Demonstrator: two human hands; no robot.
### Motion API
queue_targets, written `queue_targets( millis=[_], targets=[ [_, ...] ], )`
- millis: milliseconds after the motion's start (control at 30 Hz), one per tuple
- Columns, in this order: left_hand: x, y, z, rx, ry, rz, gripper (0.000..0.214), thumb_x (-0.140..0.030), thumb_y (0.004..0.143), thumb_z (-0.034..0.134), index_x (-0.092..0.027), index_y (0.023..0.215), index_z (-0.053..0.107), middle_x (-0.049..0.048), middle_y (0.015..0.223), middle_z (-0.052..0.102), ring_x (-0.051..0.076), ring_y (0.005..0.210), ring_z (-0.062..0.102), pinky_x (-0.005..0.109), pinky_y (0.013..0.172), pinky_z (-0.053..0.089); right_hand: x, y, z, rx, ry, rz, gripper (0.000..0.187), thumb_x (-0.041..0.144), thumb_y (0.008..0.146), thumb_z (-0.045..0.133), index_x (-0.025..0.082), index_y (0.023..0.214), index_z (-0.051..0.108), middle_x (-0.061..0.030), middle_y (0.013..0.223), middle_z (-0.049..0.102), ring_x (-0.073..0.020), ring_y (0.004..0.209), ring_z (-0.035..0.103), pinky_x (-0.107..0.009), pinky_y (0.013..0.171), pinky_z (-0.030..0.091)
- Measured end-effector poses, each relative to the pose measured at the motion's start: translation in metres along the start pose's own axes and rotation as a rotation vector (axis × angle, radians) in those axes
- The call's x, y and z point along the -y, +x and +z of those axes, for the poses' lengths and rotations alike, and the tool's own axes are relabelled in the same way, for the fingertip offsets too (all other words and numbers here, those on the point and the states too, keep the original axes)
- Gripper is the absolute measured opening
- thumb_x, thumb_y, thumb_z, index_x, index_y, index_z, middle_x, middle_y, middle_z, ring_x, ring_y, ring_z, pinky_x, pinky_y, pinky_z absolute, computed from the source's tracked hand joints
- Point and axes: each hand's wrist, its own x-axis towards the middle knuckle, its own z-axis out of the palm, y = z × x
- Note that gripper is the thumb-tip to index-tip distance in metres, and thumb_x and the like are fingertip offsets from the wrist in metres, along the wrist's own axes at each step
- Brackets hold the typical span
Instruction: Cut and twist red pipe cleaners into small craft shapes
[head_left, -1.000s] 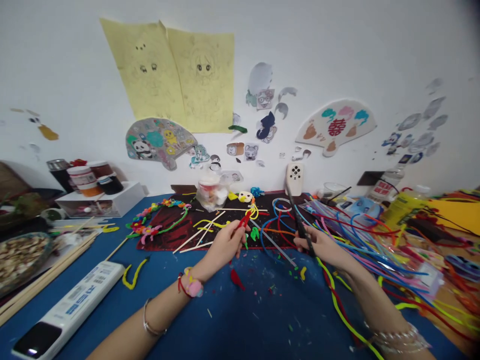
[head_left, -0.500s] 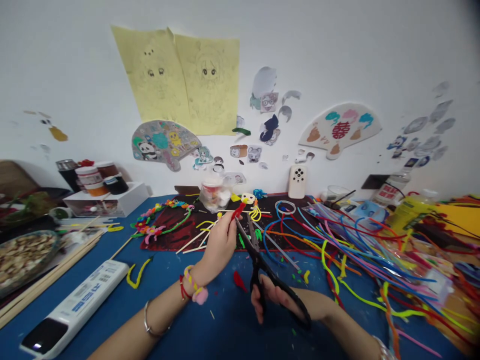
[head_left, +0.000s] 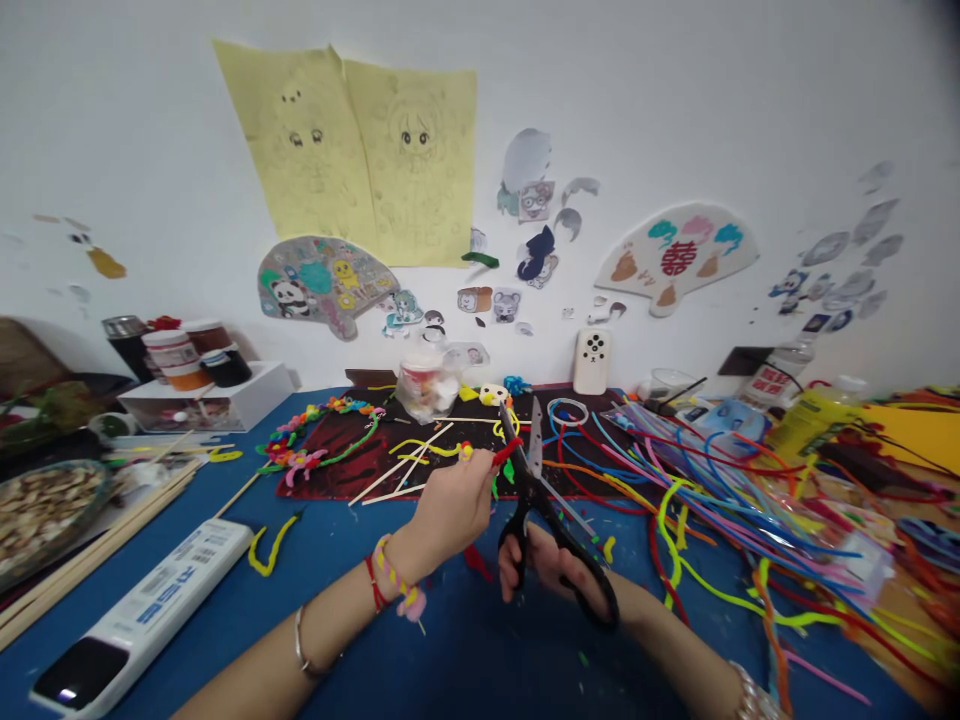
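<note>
Just above the tabletop, the left hand (head_left: 450, 515) is closed in a pinch, thumb and fingers gripping a short fuzzy red pipe cleaner (head_left: 507, 453) whose free end sticks out to the right. The right hand (head_left: 551, 575) is curled through the loops of a pair of black-handled steel scissors (head_left: 534, 490), and the hands are close together, just apart from each other. The scissors' blades stand open in a narrow V, pointing far, with the red pipe cleaner's end right beside them; whether a blade touches it is too hard to tell.

Below the hands, a dark red and black mat (head_left: 322, 475) lies on the blue tabletop (head_left: 420, 650), scattered with pale wooden sticks and bits of yellow pipe cleaner. To the right spreads a loose heap of long multicoloured pipe cleaners (head_left: 720, 530). To the left of the mat lies a garland of flower shapes twisted from pipe cleaner (head_left: 315, 445), and a squiggle of yellow pipe cleaner (head_left: 271, 545) sits on the blue surface nearer the left wrist. A small red scrap (head_left: 477, 562) lies beneath the hands.
</note>
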Motion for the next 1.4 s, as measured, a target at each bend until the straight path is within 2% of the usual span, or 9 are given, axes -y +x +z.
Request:
queue_targets(
  millis=[267, 467, 733, 800, 967, 1100, 1233, 1300, 1400],
  targets=[
    [0.011, 0.002, 0.0, -0.004, 0.105, 0.007, 0.017, -0.016, 0.088, 0.028, -0.019, 0.08, 0.042, 0.0, 0.061, 0.049, 0.015, 0.053, 0.049, 0.025, 0.049, 0.028, -0.028, 0.003, -0.008, -0.117, 0.112, -0.028, 0.054, 0.071, 0.073, 0.042, 0.017, 0.075, 0.041, 0.0035, 0.063, 0.041, -0.006, 0.045, 0.04, -0.021, 0.047, 0.034],
    [0.016, 0.003, 0.002, -0.017, 0.14, 0.002, 0.018, -0.014, 0.088, 0.027, -0.019, 0.079, 0.042, 0.0, 0.06, 0.048, 0.015, 0.051, 0.048, 0.026, 0.049, 0.028, -0.028, 0.001, -0.01, -0.186, -0.021, 0.02, 0.055, 0.071, 0.072, 0.043, 0.016, 0.067, 0.045, 0.0039, 0.051, 0.044, -0.0071, 0.035, 0.044, -0.018, 0.034, 0.028],
    [0.019, 0.002, 0.005, -0.013, 0.06, -0.069, 0.018, -0.019, 0.09, 0.025, -0.02, 0.08, 0.04, -0.0007, 0.062, 0.047, 0.014, 0.05, 0.047, 0.026, 0.05, 0.026, -0.014, 0.0, -0.021, -0.512, -0.213, -0.01, 0.055, 0.069, 0.079, 0.027, 0.019, 0.063, 0.042, 0.0049, 0.042, 0.043, -0.0088, 0.03, 0.043, -0.02, 0.035, 0.03],
    [0.019, 0.003, 0.006, 0.02, 0.001, -0.105, 0.018, -0.022, 0.091, 0.025, -0.02, 0.08, 0.04, -0.0013, 0.062, 0.045, 0.014, 0.049, 0.045, 0.026, 0.05, 0.026, -0.004, -0.003, -0.036, -0.638, -0.388, 0.056, 0.053, 0.064, 0.083, 0.025, 0.019, 0.06, 0.042, 0.0041, 0.044, 0.043, -0.0093, 0.033, 0.044, -0.021, 0.038, 0.032],
    [0.015, 0.008, 0.006, 0.177, -0.31, -0.184, 0.023, -0.026, 0.091, 0.026, -0.019, 0.077, 0.042, -0.0019, 0.065, 0.047, 0.013, 0.058, 0.044, 0.025, 0.056, 0.032, 0.009, -0.029, -0.094, -0.952, -1.211, 0.385, 0.044, 0.058, 0.069, 0.054, 0.02, 0.05, 0.039, 0.0029, 0.043, 0.043, -0.0128, 0.043, 0.044, -0.023, 0.043, 0.027],
    [0.008, 0.009, 0.004, 0.468, -0.617, -0.191, 0.026, -0.028, 0.089, 0.029, -0.018, 0.077, 0.049, -0.0016, 0.069, 0.048, 0.012, 0.063, 0.044, 0.023, 0.058, 0.036, 0.003, -0.049, -0.123, -0.872, -1.357, 0.582, 0.029, 0.047, 0.071, 0.056, 0.019, 0.069, 0.06, -0.0036, 0.056, 0.059, -0.0184, 0.054, 0.055, -0.026, 0.049, 0.033],
    [-0.004, 0.006, 0.002, 0.668, -0.792, -0.197, 0.026, -0.03, 0.089, 0.032, -0.017, 0.082, 0.054, -0.0021, 0.067, 0.046, 0.01, 0.061, 0.043, 0.021, 0.055, 0.036, 0.005, -0.038, -0.104, -0.911, -1.399, 0.359, 0.024, 0.035, 0.078, 0.051, 0.016, 0.085, 0.065, -0.0124, 0.084, 0.065, -0.0257, 0.083, 0.058, -0.035, 0.071, 0.041],
    [-0.01, 0.004, 0.001, 0.732, -0.83, -0.219, 0.027, -0.032, 0.089, 0.032, -0.017, 0.083, 0.054, -0.0027, 0.066, 0.044, 0.009, 0.058, 0.041, 0.019, 0.051, 0.034, 0.007, -0.024, -0.081, -0.767, -1.219, 0.148, 0.023, 0.033, 0.08, 0.051, 0.018, 0.089, 0.066, -0.0108, 0.091, 0.065, -0.0249, 0.092, 0.056, -0.038, 0.082, 0.04],
    [-0.017, 0.002, 0.001, 0.82, -0.862, -0.294, 0.03, -0.04, 0.088, 0.032, -0.018, 0.085, 0.053, -0.0033, 0.066, 0.042, 0.008, 0.051, 0.037, 0.018, 0.043, 0.031, 0.007, -0.006, -0.047, -0.468, -0.663, 0.08, 0.027, 0.033, 0.085, 0.047, 0.019, 0.099, 0.064, -0.007, 0.09, 0.066, -0.0194, 0.083, 0.059, -0.034, 0.076, 0.044]
  ],
)
